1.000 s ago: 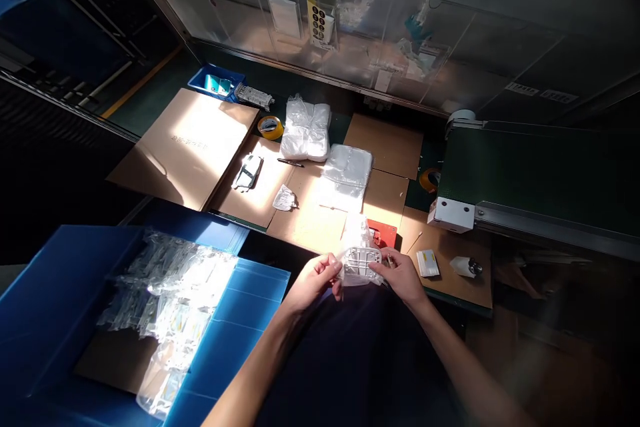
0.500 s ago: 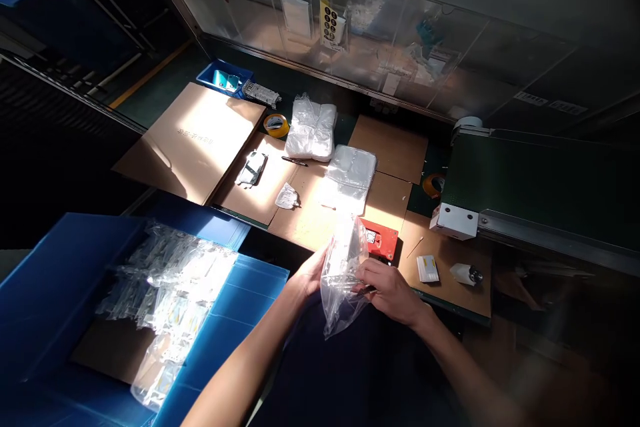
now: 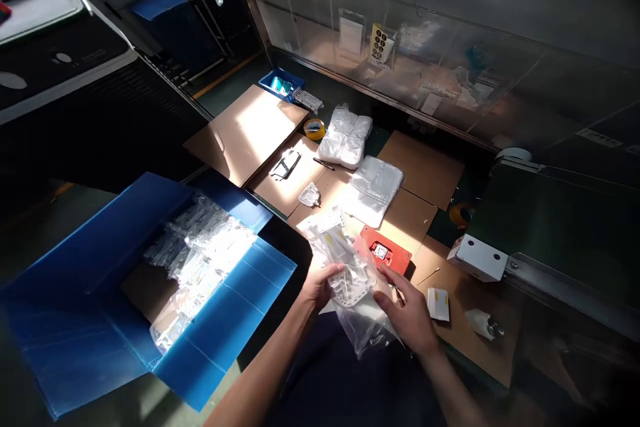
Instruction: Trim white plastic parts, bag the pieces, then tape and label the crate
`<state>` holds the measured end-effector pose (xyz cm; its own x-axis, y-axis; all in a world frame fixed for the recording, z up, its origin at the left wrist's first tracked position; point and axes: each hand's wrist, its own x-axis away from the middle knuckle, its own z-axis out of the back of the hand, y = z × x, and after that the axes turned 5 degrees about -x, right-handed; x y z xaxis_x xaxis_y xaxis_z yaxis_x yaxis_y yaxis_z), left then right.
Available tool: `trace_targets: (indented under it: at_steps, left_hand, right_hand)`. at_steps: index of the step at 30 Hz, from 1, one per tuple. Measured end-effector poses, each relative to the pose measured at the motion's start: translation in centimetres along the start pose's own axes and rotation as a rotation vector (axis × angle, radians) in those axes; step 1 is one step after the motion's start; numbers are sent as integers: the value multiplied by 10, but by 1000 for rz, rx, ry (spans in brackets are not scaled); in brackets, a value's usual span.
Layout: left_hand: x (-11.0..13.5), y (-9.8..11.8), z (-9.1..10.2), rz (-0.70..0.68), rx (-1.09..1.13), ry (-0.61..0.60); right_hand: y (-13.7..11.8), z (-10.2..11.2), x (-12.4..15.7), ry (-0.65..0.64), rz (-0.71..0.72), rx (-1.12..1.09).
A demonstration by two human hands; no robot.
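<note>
My left hand [image 3: 323,285] and my right hand [image 3: 406,310] hold a clear plastic bag [image 3: 345,267] between them, just in front of the table's near edge. A white plastic part [image 3: 356,283] sits inside the bag, gripped by the left fingers. The right hand pinches the bag's right side, and the bag's loose end hangs down below the hands. A red fixture plate [image 3: 386,251] lies on the cardboard right behind the hands.
A blue corrugated box [image 3: 90,307] at my left holds several bagged parts [image 3: 200,253]. Stacks of empty clear bags [image 3: 373,187] lie on cardboard sheets [image 3: 245,133]. Tape rolls [image 3: 314,128], a pen and a small label card [image 3: 439,303] are nearby. A conveyor [image 3: 555,227] runs on the right.
The white part, held bare a second ago, now sits inside the clear bag. My view has swung left and back, bringing more of the blue box and a black machine into sight.
</note>
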<state>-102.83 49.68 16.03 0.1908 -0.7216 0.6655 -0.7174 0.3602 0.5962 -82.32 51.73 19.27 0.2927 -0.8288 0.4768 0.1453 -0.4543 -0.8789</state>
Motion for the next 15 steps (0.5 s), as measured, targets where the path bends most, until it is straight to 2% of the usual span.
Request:
trace_targets:
  at_steps: [3, 5, 6, 9, 11, 12, 13, 15]
  left_hand:
    - [25, -13, 5, -88, -5, 29]
    - [37, -17, 19, -116, -36, 30]
    - [42, -16, 29, -119, -49, 19]
    - [65, 3, 68, -136, -141, -47]
    - [89, 28, 98, -134, -344, -65]
    - [104, 42, 114, -159, -489, -35]
    - [119, 57, 128, -209, -642, 4]
    - [144, 86, 155, -405, -912, 36]
  right_hand:
    - [16, -35, -4, -254, -294, -422]
    - [20, -52, 2, -282, -421, -577]
    - [20, -59, 5, -271, -441, -598]
    - [18, -78, 10, -288, -346, -528]
    - [16, -94, 5, -304, -277, -418]
    - [16, -105, 1, -311, -255, -366]
    - [17, -118, -5, -326, -240, -321]
    - [21, -152, -16, -395, -224, -239]
